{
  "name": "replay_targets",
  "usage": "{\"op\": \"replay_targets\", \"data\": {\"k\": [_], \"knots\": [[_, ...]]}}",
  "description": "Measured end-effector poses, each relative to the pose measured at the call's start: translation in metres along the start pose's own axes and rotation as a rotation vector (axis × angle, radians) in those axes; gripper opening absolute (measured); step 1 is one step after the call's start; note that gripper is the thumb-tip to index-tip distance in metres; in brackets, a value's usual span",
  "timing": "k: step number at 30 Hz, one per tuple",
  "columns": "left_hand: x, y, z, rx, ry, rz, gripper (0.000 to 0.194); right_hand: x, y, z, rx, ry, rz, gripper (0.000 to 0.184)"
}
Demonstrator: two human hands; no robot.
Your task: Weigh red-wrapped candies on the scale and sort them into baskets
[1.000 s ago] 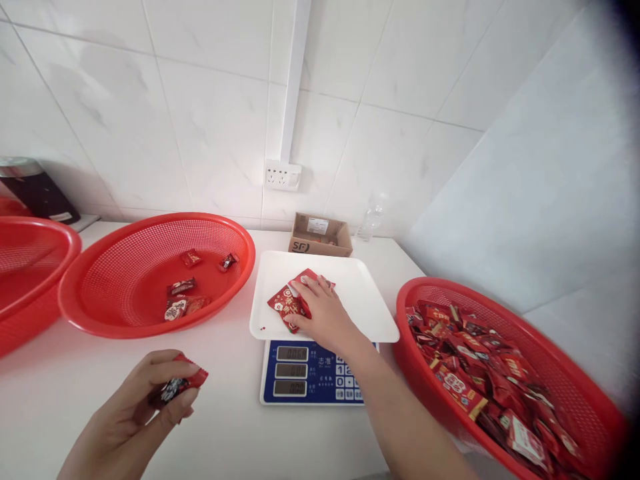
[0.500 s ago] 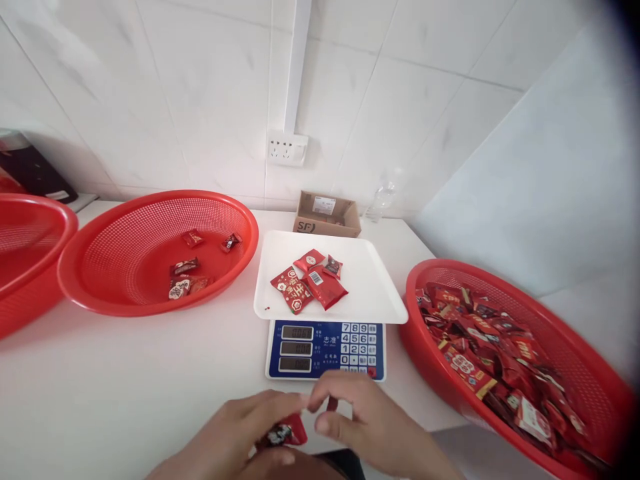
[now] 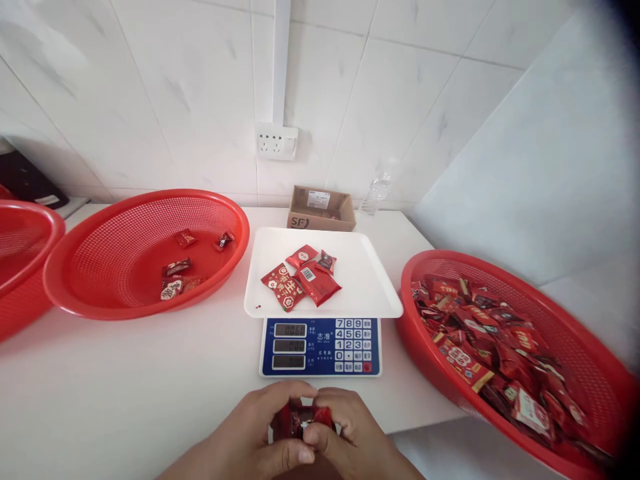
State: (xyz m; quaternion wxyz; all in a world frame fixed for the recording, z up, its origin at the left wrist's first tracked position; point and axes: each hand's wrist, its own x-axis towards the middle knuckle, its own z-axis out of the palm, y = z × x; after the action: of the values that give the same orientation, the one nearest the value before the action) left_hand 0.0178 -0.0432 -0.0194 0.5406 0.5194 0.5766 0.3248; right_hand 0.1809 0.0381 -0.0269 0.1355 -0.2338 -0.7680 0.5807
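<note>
White marbled wall tiles (image 3: 200,87) rise behind a white table (image 3: 125,373), with a socket plate (image 3: 277,141) mounted above its back edge. From my end of the camera feed, I see both hands low in front of the digital scale (image 3: 320,347). My left hand (image 3: 245,430) and right hand (image 3: 363,437) meet around red-and-dark wrapped snack packets (image 3: 295,423), gripping them between bent fingers and thumbs; I cannot tell how many are inside the grasp.

Four red snack packets (image 3: 317,283) already lie grouped on the scale's white tray (image 3: 370,280), some overlapping. The held ones are off the tray, so I judge the handling to be partway through. The display (image 3: 290,330) is lit too faintly for me to read surely.

To my right, a red perforated basket (image 3: 407,293) holds a large heap of wrapped snacks (image 3: 505,347). On my left, another red basket (image 3: 100,310) has a few small packets (image 3: 177,267) scattered in it, and part of a third basket (image 3: 30,207) shows beyond. Behind the tray stand a cardboard box (image 3: 320,221) and a clear plastic bottle (image 3: 375,195).
</note>
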Motion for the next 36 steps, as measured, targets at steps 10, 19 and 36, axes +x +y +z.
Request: {"op": "replay_targets", "data": {"k": [10,19,36], "knots": [[0.003,0.003,-0.003,-0.288,-0.117,-0.011,0.034,-0.003,-0.008,-0.009,0.189,-0.169,0.115,0.069],[0.009,-0.016,0.002,-0.237,-0.034,0.155,0.06,-0.008,0.01,-0.013,0.409,0.119,0.263,0.059],[-0.031,-0.033,-0.101,0.805,0.95,0.107,0.037,-0.033,0.042,-0.066,0.391,0.765,-0.162,0.033]]}}
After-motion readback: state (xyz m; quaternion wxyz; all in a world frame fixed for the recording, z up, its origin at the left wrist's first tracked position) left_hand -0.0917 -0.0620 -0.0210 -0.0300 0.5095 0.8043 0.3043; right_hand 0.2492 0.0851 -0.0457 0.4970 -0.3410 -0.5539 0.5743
